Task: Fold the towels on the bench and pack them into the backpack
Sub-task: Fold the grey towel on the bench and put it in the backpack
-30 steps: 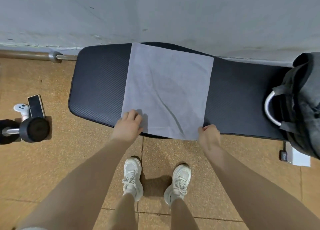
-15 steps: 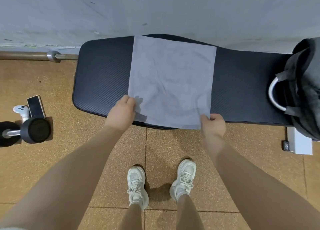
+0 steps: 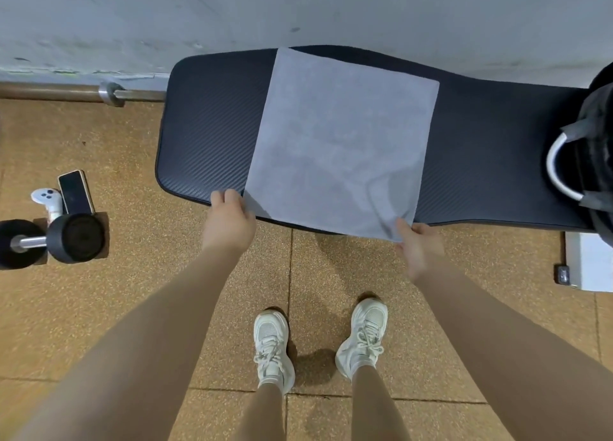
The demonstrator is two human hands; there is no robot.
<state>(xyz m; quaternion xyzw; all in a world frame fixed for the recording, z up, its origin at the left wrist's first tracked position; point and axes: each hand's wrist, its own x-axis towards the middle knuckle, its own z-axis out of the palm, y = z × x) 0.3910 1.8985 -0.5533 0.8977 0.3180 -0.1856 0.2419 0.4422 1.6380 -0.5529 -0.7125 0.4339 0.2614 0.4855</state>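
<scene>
A grey towel (image 3: 338, 142) lies spread flat across the middle of the black padded bench (image 3: 205, 135), its near edge hanging a little over the bench's front. My left hand (image 3: 229, 220) pinches the towel's near left corner. My right hand (image 3: 418, 246) grips the near right corner, which is lifted slightly with a crease running up from it. A dark grey backpack (image 3: 597, 148) with a white handle loop stands on the bench's right end, partly cut off by the frame edge.
A barbell bar (image 3: 79, 92) lies along the wall at the left. On the floor at the left are a dumbbell (image 3: 56, 241), a phone (image 3: 75, 192) and a white controller (image 3: 47, 199). A white box (image 3: 590, 261) sits under the bench's right end. My feet stand on the tiled floor.
Both hands have kept hold of the towel's near corners. The right corner is now raised a little and a crease has formed there. The big diagonal wrinkle seen earlier is gone.
</scene>
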